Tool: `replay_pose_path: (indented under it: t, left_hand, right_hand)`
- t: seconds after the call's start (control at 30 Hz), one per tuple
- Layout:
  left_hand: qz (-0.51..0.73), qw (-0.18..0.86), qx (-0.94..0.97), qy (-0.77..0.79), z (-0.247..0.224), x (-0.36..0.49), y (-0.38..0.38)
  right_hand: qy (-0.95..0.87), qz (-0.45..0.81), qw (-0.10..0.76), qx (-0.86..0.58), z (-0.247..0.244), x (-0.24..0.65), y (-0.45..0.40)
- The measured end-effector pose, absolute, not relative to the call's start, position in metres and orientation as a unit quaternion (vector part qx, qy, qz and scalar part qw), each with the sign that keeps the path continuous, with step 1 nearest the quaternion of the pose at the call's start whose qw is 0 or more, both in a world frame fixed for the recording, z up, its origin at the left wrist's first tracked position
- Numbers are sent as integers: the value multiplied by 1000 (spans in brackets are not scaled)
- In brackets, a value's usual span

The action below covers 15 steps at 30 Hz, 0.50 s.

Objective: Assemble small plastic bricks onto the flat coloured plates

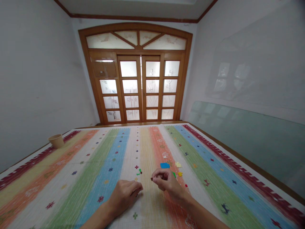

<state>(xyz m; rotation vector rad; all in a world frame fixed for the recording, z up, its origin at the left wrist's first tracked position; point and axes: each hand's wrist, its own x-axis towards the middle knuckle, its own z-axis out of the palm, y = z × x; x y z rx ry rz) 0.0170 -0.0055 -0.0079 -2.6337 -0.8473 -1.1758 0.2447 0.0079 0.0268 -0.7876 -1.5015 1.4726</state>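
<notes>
My right hand (164, 183) is closed, its thumb and forefinger pinching a small dark brown piece (152, 179). To its left, my left hand (126, 192) rests low over the striped cloth with fingers curled together; whether it holds anything is hidden. Small green pieces (138, 172) lie beyond the gap between my hands, with a tiny dark piece beside them. Just past my right hand are a blue piece (165, 165), a pale yellow piece (178, 164), a yellow-orange piece (180, 174) and a green piece partly hidden by the hand. A small red piece (186, 185) lies right of my right wrist.
A striped, patterned cloth (95, 171) covers the table. At its far left stands a tan paper cup (56, 141). Walls flank the table, a pale green glass panel (226, 127) is at the right, and wooden doors (140, 89) stand beyond the far edge.
</notes>
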Motion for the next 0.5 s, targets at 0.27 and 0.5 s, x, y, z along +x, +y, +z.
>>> replay_pose_path:
  t: [0.27, 0.5]
  left_hand:
    - [-385, 77, -873, -288, -6, 18, -7]
    - [-391, 72, -874, -281, -10, 16, -5]
  right_hand:
    - [-579, 613, 441, -307, 28, 245, 8]
    - [-584, 607, 443, -309, 27, 246, 9]
